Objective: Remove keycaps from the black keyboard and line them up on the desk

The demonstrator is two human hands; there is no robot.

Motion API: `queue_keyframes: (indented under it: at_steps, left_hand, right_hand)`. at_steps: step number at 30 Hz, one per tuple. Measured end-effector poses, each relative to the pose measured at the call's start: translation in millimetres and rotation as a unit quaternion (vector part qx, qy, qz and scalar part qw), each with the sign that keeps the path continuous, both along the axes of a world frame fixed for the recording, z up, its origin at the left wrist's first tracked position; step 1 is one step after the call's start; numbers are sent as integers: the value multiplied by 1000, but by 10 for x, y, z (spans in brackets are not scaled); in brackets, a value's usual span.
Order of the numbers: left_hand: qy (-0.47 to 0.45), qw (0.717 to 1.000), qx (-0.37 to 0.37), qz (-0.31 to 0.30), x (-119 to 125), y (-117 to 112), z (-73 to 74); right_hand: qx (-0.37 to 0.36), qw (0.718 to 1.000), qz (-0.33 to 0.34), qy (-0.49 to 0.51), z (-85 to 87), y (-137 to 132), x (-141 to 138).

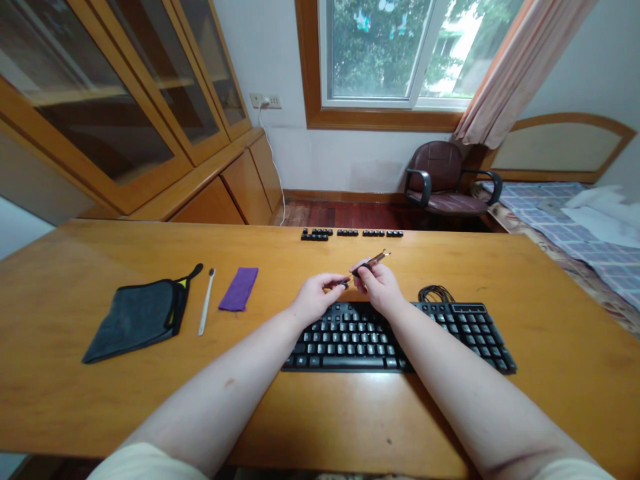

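Observation:
A black keyboard (345, 339) lies on the wooden table, partly covered by my forearms. Over its back edge, my left hand (320, 293) pinches a small black keycap (344, 285) between thumb and fingertips. Close to its right, my right hand (377, 283) is closed around a keycap puller (379, 259), whose two thin prongs point away to the upper right. The puller's black part shows between my fingers. Several loose black keycaps (347, 233) stand in small groups along the table's far edge. Neither hand appears to touch the keys below.
On the left lie a folded grey cloth (137, 317) with black trim, a white toothbrush (206, 303) and a purple cloth (239, 289). A coiled black cable (435, 293) sits behind the keyboard. Beyond the table stand a chair (443, 177), a bed (590, 220) and a cabinet (165, 87).

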State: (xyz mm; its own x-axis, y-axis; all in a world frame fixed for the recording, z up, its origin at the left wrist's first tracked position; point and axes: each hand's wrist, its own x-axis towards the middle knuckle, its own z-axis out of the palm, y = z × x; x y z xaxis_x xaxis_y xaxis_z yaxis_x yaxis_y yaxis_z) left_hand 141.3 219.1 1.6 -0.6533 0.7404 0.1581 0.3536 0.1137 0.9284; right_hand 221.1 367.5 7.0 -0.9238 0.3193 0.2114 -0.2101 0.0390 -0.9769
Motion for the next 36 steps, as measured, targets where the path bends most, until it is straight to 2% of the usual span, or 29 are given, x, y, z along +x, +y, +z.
queue_keyframes:
  at_steps: [9,15,22,27,32,36]
  left_hand:
    - [117,993,-16,-16,30,-10,29]
    - [145,989,11,-11,29,-6,-13]
    - [80,996,23,21,16,2,-21]
    - [40,998,38,19,26,6,-26]
    - [-22,997,70,10,49,24,-24]
    - [-32,996,78,3,71,26,0]
  right_hand:
    - [32,999,-3,5,44,-7,17]
    - [43,998,-34,-29,13,-36,8]
    - [52,996,-57,-43,20,-25,-2]
    - [53,997,-39,-41,18,-9,5]
    - [80,995,-50,-26,-5,2,8]
    - [88,994,-61,-24,-15,1,-2]
